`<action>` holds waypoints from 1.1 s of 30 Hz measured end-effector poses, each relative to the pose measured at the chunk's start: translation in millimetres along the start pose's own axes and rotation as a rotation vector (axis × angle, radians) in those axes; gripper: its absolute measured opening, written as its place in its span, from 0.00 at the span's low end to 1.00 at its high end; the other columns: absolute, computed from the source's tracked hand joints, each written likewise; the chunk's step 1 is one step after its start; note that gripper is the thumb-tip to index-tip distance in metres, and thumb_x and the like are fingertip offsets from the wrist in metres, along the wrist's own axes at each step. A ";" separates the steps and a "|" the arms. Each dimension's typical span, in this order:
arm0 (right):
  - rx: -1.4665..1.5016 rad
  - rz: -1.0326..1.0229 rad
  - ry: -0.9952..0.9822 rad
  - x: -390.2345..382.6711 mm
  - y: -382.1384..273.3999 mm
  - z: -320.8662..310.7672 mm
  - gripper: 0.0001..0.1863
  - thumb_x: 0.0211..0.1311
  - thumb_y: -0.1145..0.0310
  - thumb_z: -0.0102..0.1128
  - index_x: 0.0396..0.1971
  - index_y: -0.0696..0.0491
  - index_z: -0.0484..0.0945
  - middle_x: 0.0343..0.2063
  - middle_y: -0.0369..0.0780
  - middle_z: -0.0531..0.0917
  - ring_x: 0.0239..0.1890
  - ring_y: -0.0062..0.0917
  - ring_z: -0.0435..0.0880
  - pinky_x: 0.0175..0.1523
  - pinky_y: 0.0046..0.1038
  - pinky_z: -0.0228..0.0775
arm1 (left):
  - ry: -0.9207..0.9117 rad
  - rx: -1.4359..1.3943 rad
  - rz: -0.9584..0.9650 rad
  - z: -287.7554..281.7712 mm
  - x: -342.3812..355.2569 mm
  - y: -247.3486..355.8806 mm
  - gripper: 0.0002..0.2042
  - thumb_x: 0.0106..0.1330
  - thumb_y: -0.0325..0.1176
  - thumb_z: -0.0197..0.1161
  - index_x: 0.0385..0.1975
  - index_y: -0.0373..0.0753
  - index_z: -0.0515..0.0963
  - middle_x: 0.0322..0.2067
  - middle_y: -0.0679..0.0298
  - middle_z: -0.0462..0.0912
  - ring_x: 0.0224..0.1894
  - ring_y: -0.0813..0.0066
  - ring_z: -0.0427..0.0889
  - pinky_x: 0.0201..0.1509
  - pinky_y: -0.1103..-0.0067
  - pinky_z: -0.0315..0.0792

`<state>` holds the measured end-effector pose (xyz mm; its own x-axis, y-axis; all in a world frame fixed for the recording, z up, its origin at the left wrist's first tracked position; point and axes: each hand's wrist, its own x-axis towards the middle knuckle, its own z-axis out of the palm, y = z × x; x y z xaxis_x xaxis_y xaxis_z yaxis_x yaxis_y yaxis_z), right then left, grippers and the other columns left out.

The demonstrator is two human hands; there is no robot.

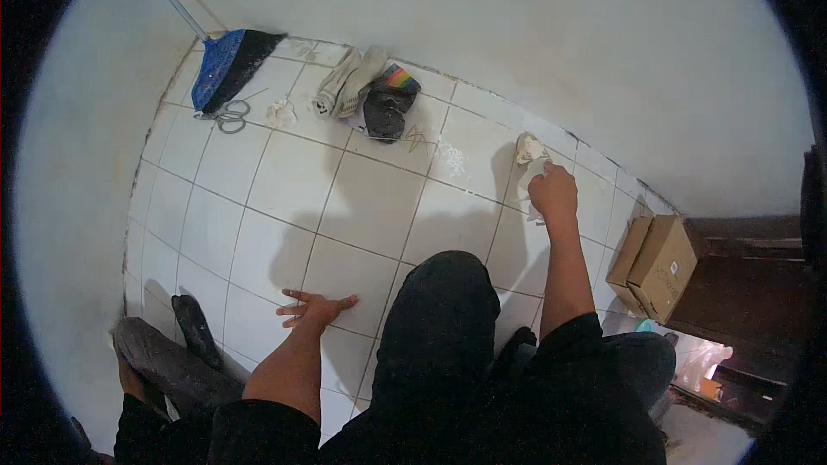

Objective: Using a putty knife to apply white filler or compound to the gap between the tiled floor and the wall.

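My left hand point(314, 308) rests on the white tiled floor point(267, 241), palm down with its fingers spread and nothing in it. Further to the right, my right hand point(556, 191) is closed on a thin white piece of material point(536, 174), which may be paper, cloth or plastic. Just past those fingers, close to the wall, sits a small pile of off-white lumpy stuff point(531, 151) on something flat. My hand hides part of this, so whether the two touch I cannot tell. White smears point(452, 158) mark a tile left of it.
A blue broom point(220, 69) leans in the far left corner by grey-handled scissors point(231, 116). Rolled pale sacks point(349, 84) and a black bag point(385, 112) lie along the wall point(500, 26). A cardboard box point(659, 267) stands right. Another person's grey-trousered leg point(172, 362) is at left.
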<state>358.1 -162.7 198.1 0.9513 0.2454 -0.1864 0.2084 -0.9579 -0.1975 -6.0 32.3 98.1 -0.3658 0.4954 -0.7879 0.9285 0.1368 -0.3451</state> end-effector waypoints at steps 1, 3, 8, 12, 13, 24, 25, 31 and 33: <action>-0.002 0.000 0.000 2.2 2.2 0.4 0.19 0.51 0.67 0.48 0.41 0.59 0.78 0.39 0.53 0.80 0.43 0.47 0.79 0.50 0.41 0.71 | -0.002 0.000 0.000 0.6 -0.3 0.0 0.78 0.28 0.70 0.72 0.59 0.31 0.13 0.61 0.25 0.23 0.64 0.21 0.32 0.64 0.43 0.42; -0.021 -0.042 0.005 9.6 11.9 3.0 0.21 0.51 0.66 0.48 0.43 0.60 0.77 0.41 0.55 0.79 0.44 0.47 0.79 0.51 0.40 0.70 | 0.010 0.003 0.028 0.9 -1.2 -0.7 0.77 0.30 0.69 0.72 0.59 0.32 0.12 0.61 0.24 0.23 0.63 0.21 0.32 0.64 0.42 0.42; 0.033 -0.040 0.005 20.9 19.9 -1.8 0.23 0.49 0.66 0.49 0.45 0.60 0.78 0.42 0.55 0.79 0.45 0.47 0.79 0.52 0.39 0.70 | -0.033 -0.009 0.020 0.4 -0.8 0.3 0.76 0.32 0.68 0.71 0.58 0.31 0.12 0.60 0.22 0.21 0.63 0.19 0.30 0.63 0.41 0.41; 0.017 -0.042 -0.074 33.1 24.7 -1.8 0.25 0.47 0.64 0.51 0.45 0.61 0.78 0.44 0.57 0.78 0.47 0.46 0.78 0.55 0.34 0.69 | -0.035 -0.010 0.042 1.8 2.6 0.2 0.76 0.32 0.68 0.72 0.58 0.31 0.11 0.59 0.22 0.18 0.62 0.19 0.28 0.63 0.40 0.41; 0.017 -0.043 -0.076 32.7 20.1 -5.1 0.25 0.47 0.64 0.51 0.45 0.61 0.78 0.44 0.57 0.78 0.47 0.46 0.78 0.55 0.34 0.69 | -0.035 -0.010 0.040 1.7 2.9 -0.5 0.76 0.32 0.68 0.72 0.58 0.31 0.11 0.59 0.22 0.18 0.62 0.19 0.28 0.63 0.40 0.41; 0.072 -0.157 -0.100 38.4 -9.5 7.7 0.20 0.44 0.65 0.49 0.35 0.62 0.80 0.33 0.58 0.80 0.39 0.49 0.80 0.47 0.37 0.72 | -0.012 -0.043 -0.004 5.0 8.2 1.1 0.78 0.29 0.67 0.73 0.58 0.35 0.10 0.61 0.27 0.18 0.63 0.19 0.29 0.63 0.41 0.42; 0.061 -0.164 -0.123 40.9 -13.8 10.2 0.20 0.45 0.65 0.48 0.34 0.61 0.80 0.32 0.58 0.80 0.38 0.50 0.80 0.46 0.38 0.71 | -0.011 -0.041 -0.004 4.4 7.0 1.0 0.78 0.29 0.67 0.73 0.58 0.35 0.10 0.61 0.27 0.18 0.63 0.19 0.29 0.63 0.41 0.42; 0.121 -0.134 -0.078 30.1 -47.9 12.8 0.19 0.45 0.63 0.50 0.33 0.60 0.81 0.38 0.55 0.80 0.43 0.48 0.79 0.51 0.39 0.70 | 0.017 -0.040 -0.022 6.6 4.9 0.9 0.78 0.30 0.66 0.74 0.58 0.35 0.10 0.61 0.27 0.18 0.63 0.19 0.31 0.62 0.40 0.41; 0.138 -0.146 -0.114 30.0 -52.7 18.0 0.19 0.45 0.63 0.50 0.34 0.60 0.81 0.38 0.55 0.80 0.43 0.48 0.79 0.51 0.38 0.70 | 0.017 -0.023 -0.017 6.0 5.6 0.0 0.78 0.30 0.66 0.74 0.59 0.35 0.10 0.61 0.26 0.18 0.63 0.19 0.29 0.63 0.40 0.41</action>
<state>371.6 -102.2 185.6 0.8798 0.4027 -0.2525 0.3016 -0.8835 -0.3583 -8.4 29.9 90.6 -0.3808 0.5071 -0.7732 0.9234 0.1652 -0.3464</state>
